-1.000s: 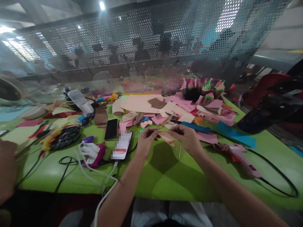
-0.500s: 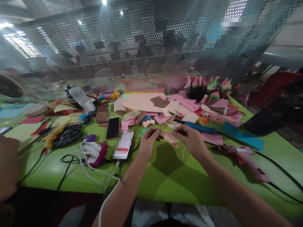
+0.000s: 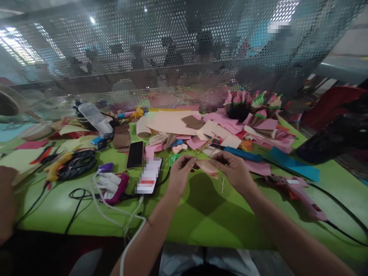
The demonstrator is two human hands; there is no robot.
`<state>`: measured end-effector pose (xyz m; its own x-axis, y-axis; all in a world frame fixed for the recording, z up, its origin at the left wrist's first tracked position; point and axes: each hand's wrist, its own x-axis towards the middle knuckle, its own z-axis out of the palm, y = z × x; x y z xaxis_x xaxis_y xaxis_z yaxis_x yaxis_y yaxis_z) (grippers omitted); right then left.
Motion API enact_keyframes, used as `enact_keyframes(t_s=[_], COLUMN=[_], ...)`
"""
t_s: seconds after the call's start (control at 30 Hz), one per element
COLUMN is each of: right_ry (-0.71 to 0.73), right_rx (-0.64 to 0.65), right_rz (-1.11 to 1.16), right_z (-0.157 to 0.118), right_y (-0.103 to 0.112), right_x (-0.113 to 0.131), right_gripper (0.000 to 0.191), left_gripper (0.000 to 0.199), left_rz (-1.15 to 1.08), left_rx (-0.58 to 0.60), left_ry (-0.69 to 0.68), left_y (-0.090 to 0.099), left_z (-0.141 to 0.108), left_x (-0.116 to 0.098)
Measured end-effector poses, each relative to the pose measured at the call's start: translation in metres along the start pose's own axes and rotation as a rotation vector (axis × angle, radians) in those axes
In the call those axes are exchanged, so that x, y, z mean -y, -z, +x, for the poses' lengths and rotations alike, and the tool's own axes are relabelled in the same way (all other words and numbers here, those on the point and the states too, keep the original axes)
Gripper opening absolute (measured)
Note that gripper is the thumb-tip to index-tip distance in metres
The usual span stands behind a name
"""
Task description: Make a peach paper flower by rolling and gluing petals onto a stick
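Note:
Between both hands, above the green table point(image 3: 218, 226), is a small strip of peach-coloured paper point(image 3: 206, 166) with an uneven lower edge. My left hand point(image 3: 184, 170) pinches its left end between thumb and fingers. At the right end, the thumb and fingers of my right hand point(image 3: 230, 166) are closed on it too. A thin pale stick point(image 3: 222, 185) lies on the table just below my right hand. Beyond the hands lie scraps of pink, peach and brown paper point(image 3: 192, 122). A pink glue gun point(image 3: 304, 195) rests to the right.
To the left lie a phone with a lit screen point(image 3: 149, 176), a dark phone point(image 3: 135, 154) and a magenta power adapter point(image 3: 116, 188) with white cables. A clear bottle point(image 3: 94, 117) leans behind them. Paper cones point(image 3: 258, 101) stand at the back right. Another person's arm point(image 3: 7, 203) shows far left.
The view has shifted slightly, so things on the left sit a little further left. Both hands keep hold of the paper strip, almost unmoved.

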<state>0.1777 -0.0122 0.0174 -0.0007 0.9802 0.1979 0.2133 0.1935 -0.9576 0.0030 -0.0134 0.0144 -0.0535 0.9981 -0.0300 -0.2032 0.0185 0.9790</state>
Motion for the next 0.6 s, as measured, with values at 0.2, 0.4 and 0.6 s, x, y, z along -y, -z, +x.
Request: enact_keyframes(t_s=[0.2, 0.4, 0.6], right_ry=[-0.014, -0.047, -0.072], right_rx=[0.007, 0.081, 0.409], right_rz=[0.022, -0.036, -0.326], right_z=[0.005, 0.011, 0.012], right_y=[-0.001, 0.006, 0.014], right_x=[-0.005, -0.013, -0.017], right_gripper=[0.029, 0.027, 0.013], left_gripper=[0.022, 0.024, 0.024], left_rz=[-0.007, -0.07, -0.072], left_rx=[-0.047, -0.248, -0.317], left_ry=[0.002, -0.045, -0.084], left_y=[0.0, 0.008, 0.013], left_z=[0.001, 0.007, 0.012], left_x=[0.0, -0.001, -0.002])
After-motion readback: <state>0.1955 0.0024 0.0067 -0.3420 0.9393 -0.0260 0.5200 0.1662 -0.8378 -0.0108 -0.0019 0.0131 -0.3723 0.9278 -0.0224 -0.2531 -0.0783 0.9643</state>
